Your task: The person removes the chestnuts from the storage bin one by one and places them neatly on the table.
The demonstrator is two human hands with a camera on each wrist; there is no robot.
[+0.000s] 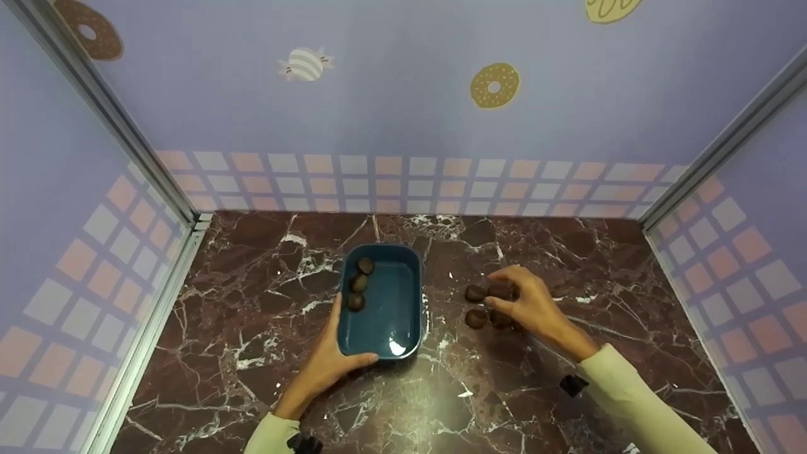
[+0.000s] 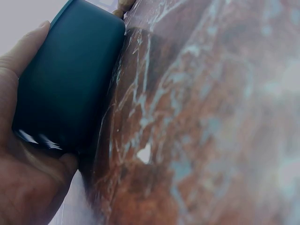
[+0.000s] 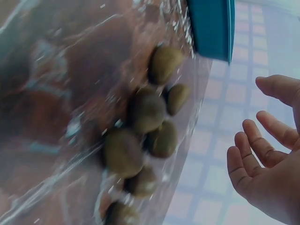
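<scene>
A teal rectangular dish (image 1: 394, 284) stands on the marble-patterned tabletop, with three chestnuts (image 1: 356, 302) lined up along its left wall. My left hand (image 1: 328, 362) holds the dish at its near left corner, fingers along the left side and thumb across the near end; the left wrist view shows this grip on the dish (image 2: 70, 70) from low down. Right of the dish lie several loose brown chestnuts (image 1: 475, 319). Over them hovers my right hand (image 1: 533, 306), thumb and fingers spread apart. Nothing is between those fingers in the right wrist view, where the chestnuts (image 3: 123, 152) cluster beside the hand.
A lilac back wall (image 1: 403, 113) with printed sweets and a checked band closes off the far edge. Similar side panels (image 1: 75, 296) with metal rails flank the tabletop (image 1: 252, 302) at left and right.
</scene>
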